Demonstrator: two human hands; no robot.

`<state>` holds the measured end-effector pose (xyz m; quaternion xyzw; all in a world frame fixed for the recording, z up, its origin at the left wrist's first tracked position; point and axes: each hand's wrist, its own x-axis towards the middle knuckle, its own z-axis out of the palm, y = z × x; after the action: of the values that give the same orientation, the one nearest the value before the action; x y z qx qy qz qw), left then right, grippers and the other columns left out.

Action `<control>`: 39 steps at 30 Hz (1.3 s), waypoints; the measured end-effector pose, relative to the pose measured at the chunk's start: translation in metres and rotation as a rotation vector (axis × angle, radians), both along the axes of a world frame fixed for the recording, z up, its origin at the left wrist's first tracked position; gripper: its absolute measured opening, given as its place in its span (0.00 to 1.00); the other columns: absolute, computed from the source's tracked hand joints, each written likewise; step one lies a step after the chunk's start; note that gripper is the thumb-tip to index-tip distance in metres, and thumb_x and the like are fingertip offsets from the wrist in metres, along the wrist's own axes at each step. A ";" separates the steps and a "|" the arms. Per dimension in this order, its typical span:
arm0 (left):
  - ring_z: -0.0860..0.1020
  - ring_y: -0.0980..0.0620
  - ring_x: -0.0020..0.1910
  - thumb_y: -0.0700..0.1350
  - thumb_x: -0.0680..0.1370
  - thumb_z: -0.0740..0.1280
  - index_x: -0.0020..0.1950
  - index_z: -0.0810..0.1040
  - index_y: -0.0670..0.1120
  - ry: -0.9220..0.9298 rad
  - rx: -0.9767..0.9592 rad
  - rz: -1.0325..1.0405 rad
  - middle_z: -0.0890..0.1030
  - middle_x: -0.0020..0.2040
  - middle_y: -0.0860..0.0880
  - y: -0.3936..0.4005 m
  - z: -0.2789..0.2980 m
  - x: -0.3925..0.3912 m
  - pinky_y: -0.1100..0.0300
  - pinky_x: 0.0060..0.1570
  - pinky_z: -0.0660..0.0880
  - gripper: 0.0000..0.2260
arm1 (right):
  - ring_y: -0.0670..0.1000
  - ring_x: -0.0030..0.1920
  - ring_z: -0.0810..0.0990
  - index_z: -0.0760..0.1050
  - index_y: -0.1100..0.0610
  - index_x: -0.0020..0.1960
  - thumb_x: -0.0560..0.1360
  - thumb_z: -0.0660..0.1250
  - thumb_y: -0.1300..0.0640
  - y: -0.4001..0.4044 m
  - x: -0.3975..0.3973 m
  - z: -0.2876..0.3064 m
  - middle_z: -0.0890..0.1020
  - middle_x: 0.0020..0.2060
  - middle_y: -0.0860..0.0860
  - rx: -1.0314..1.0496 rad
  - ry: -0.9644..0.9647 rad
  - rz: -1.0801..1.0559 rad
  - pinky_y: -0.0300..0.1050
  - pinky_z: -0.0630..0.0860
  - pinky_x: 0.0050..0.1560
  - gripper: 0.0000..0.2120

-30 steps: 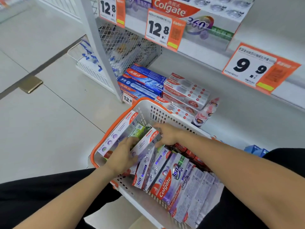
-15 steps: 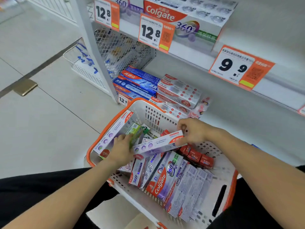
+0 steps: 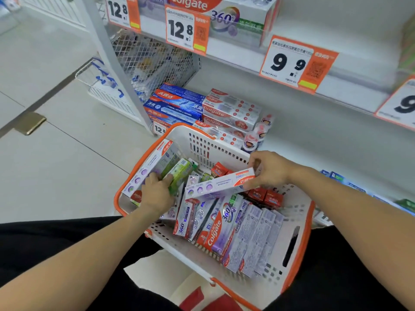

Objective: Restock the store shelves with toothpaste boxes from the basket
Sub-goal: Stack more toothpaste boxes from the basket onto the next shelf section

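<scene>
A white basket with an orange rim [image 3: 298, 250] rests between my knees, filled with several toothpaste boxes [image 3: 215, 230]. My right hand [image 3: 271, 169] pinches the red end of a long white and purple toothpaste box [image 3: 215, 185], held level above the others. My left hand [image 3: 156, 191] lies in the basket's left corner, its fingers around a green box [image 3: 179, 173] beside another white and purple box [image 3: 148, 169]. Small red boxes [image 3: 267, 197] lie at the basket's far side.
The bottom shelf [image 3: 314, 140] holds stacked blue boxes [image 3: 177, 104] and white Colgate boxes [image 3: 231, 111] at its left end. Price tags 12.8 [image 3: 184, 32] and 9.9 [image 3: 296, 63] hang on the upper shelf edge. A wire basket [image 3: 143, 63] stands behind the shelf post [image 3: 116, 63].
My right hand has lifted the white and purple box out of the pile and carried it to the right. My left hand has let go of it and closed on the green box.
</scene>
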<state>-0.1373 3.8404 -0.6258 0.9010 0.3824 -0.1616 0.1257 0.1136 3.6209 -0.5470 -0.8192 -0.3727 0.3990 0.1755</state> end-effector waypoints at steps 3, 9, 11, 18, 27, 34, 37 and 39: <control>0.72 0.38 0.64 0.46 0.76 0.71 0.78 0.64 0.53 -0.059 -0.087 -0.018 0.70 0.69 0.38 -0.005 0.000 -0.004 0.47 0.63 0.72 0.32 | 0.50 0.48 0.81 0.74 0.52 0.47 0.60 0.84 0.46 0.003 0.002 0.006 0.81 0.48 0.48 0.000 -0.016 0.002 0.45 0.77 0.43 0.24; 0.80 0.50 0.41 0.40 0.71 0.78 0.74 0.68 0.44 -0.272 -0.420 0.297 0.82 0.49 0.48 0.002 0.026 -0.003 0.62 0.41 0.75 0.34 | 0.53 0.48 0.82 0.74 0.53 0.48 0.60 0.84 0.47 0.006 -0.001 0.014 0.82 0.48 0.50 0.024 0.014 -0.044 0.51 0.80 0.47 0.25; 0.81 0.55 0.35 0.38 0.72 0.77 0.65 0.73 0.42 -0.313 -0.694 0.485 0.81 0.42 0.49 0.002 0.040 0.004 0.65 0.32 0.75 0.24 | 0.54 0.46 0.82 0.74 0.53 0.47 0.60 0.84 0.48 0.007 0.002 0.021 0.84 0.49 0.52 0.044 0.054 -0.081 0.55 0.80 0.49 0.25; 0.83 0.40 0.50 0.33 0.71 0.71 0.60 0.77 0.31 -0.486 -1.388 0.763 0.82 0.58 0.34 0.002 0.064 0.005 0.47 0.54 0.81 0.18 | 0.59 0.44 0.81 0.69 0.58 0.47 0.67 0.79 0.64 0.002 0.021 0.076 0.85 0.51 0.62 0.237 0.324 -0.332 0.50 0.82 0.37 0.19; 0.82 0.36 0.56 0.34 0.59 0.81 0.59 0.80 0.35 -0.983 -1.501 0.604 0.80 0.61 0.32 -0.001 0.124 0.031 0.43 0.57 0.79 0.28 | 0.45 0.48 0.84 0.69 0.56 0.46 0.64 0.82 0.63 0.014 -0.043 0.103 0.85 0.48 0.48 0.388 0.112 -0.212 0.43 0.81 0.47 0.22; 0.84 0.37 0.48 0.31 0.70 0.73 0.65 0.76 0.34 -1.089 -1.443 0.647 0.81 0.58 0.32 -0.018 0.158 0.032 0.43 0.50 0.82 0.23 | 0.39 0.48 0.78 0.70 0.43 0.61 0.60 0.78 0.42 0.028 -0.084 0.112 0.76 0.50 0.40 0.388 -0.202 -0.172 0.38 0.79 0.47 0.32; 0.84 0.37 0.50 0.38 0.72 0.69 0.64 0.77 0.36 -1.135 -1.479 0.660 0.82 0.58 0.34 -0.030 0.174 0.038 0.43 0.47 0.83 0.20 | 0.41 0.46 0.78 0.68 0.41 0.52 0.61 0.76 0.40 0.031 -0.082 0.109 0.77 0.49 0.42 0.377 -0.226 -0.187 0.42 0.79 0.43 0.25; 0.84 0.36 0.52 0.40 0.72 0.70 0.65 0.77 0.37 -1.163 -1.455 0.667 0.83 0.58 0.35 -0.036 0.183 0.041 0.42 0.49 0.82 0.21 | 0.40 0.45 0.78 0.65 0.41 0.52 0.63 0.76 0.40 0.031 -0.085 0.109 0.77 0.49 0.42 0.369 -0.227 -0.151 0.41 0.79 0.42 0.25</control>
<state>-0.0961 3.8039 -0.4430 0.3893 0.3030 0.1544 0.8560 0.0290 3.6522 -0.4378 -0.8385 -0.3942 0.2151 0.3087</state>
